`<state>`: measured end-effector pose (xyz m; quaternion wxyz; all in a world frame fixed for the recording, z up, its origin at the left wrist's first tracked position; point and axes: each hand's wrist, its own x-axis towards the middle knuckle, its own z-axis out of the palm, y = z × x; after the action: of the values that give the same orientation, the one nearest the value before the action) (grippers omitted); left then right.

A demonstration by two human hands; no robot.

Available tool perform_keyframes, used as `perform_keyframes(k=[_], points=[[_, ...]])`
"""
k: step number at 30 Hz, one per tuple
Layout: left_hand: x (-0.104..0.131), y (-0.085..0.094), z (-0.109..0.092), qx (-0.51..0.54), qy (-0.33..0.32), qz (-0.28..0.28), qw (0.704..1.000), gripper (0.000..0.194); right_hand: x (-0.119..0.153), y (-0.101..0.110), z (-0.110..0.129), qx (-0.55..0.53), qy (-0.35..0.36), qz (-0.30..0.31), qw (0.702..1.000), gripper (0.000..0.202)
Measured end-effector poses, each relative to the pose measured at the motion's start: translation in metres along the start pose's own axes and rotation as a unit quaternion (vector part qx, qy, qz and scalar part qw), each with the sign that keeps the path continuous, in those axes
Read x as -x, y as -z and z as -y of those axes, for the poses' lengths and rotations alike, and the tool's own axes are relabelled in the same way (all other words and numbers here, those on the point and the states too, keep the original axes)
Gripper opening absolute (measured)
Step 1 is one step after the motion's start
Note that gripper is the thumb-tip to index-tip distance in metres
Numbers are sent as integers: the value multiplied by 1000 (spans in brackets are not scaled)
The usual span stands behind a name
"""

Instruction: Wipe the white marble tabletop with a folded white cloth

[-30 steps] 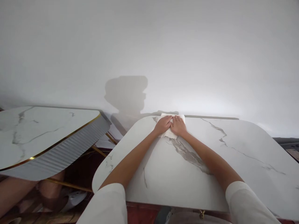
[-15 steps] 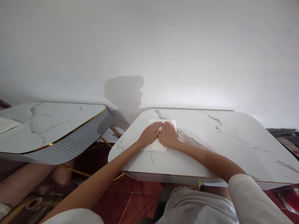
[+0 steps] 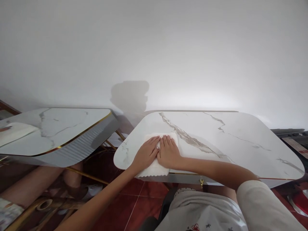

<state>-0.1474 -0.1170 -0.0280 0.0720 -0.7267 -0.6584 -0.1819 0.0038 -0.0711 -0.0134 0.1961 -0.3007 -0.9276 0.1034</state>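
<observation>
A white cloth with a wavy edge lies on the near left part of a marble-patterned tabletop, its lower edge hanging past the front rim. Both hands press flat on it, side by side with thumbs close together. My left hand has its fingers stretched out on the cloth. My right hand lies the same way, fingers straight and pointing toward the wall. Neither hand curls around the cloth.
At left stands a second marble-patterned table with a gold edge, where another person's hand touches a white cloth. That person's legs show below. A pale wall rises behind both tables.
Both hands and the cloth under them have slid toward me and slightly left, to the table's front edge. On the left table, the other cloth has moved right and a hand has appeared.
</observation>
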Motion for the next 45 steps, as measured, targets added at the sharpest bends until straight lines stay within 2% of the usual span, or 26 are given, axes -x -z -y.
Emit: perform_keyframes(k=[5,10,18,23,32,39,45], points=[[-22,-7,-20,16,1,4,1000,49,4,7,-23,16,-10,-7,1000,58],[-61,-17,-23,50,18,-15,998,47,-17,11,-55,43,-13,-14,999,57],[-124,-33,11,97,40,-11,994,47,-80,-1,-97,61,-17,-22,998,55],[-158,-44,39,112,52,-10,992,47,-118,-5,-111,58,-37,-14,998,55],[-205,-58,80,83,22,-25,996,41,-178,-16,-132,55,-50,-19,997,54],[-230,-70,92,25,-10,-32,999,38,-201,-18,-150,53,-41,-33,997,48],[-240,-82,87,20,-56,-51,997,39,-197,-14,-165,52,-47,-38,997,45]])
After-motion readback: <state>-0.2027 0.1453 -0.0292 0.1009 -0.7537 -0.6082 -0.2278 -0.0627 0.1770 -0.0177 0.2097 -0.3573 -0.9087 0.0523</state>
